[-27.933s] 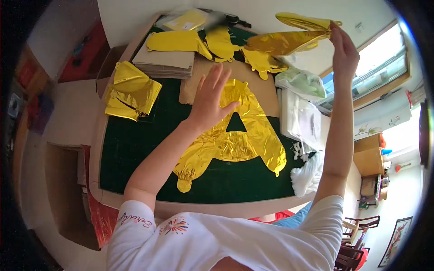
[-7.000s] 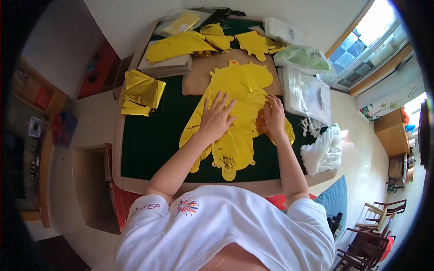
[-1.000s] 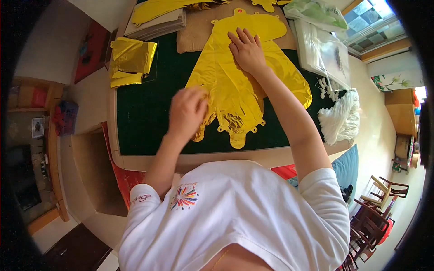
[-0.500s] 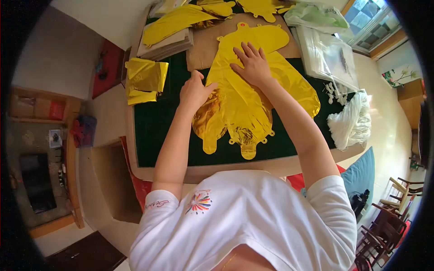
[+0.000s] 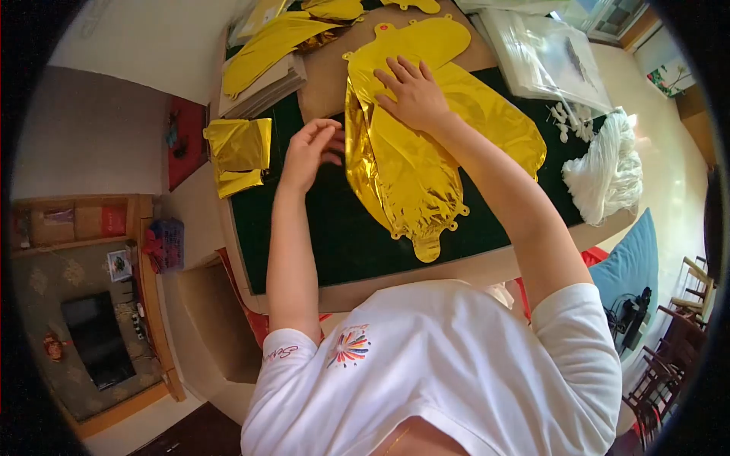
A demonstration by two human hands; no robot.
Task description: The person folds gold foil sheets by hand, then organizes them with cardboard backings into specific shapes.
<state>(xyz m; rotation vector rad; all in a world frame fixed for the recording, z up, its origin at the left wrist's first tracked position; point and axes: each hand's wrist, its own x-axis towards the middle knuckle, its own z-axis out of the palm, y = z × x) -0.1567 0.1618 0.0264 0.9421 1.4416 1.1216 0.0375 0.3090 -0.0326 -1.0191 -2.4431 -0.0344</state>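
A flat gold foil balloon [image 5: 422, 163] with small tabs along its edges lies across a dark green mat [image 5: 304, 247] and a brown board [image 5: 323, 87]. My right hand [image 5: 417, 97] rests flat on its upper part, fingers spread. Just beside the balloon's left edge is my left hand [image 5: 310, 154], its fingers loosely bent and apart, with nothing visible in them. The left side of the balloon is folded inward, showing a shiny creased edge.
A folded gold foil piece [image 5: 239, 152] lies at the left. More gold foil [image 5: 274, 49] covers a stack of flat sheets [image 5: 266, 87] at the back. At the right are clear plastic bags [image 5: 544, 61], small white pieces [image 5: 566, 121] and a white string bundle [image 5: 608, 171].
The balloon's left flap has gone from spread out to folded inward. My left hand has moved left, off the foil. My right hand stays on the balloon; the view has shifted slightly.
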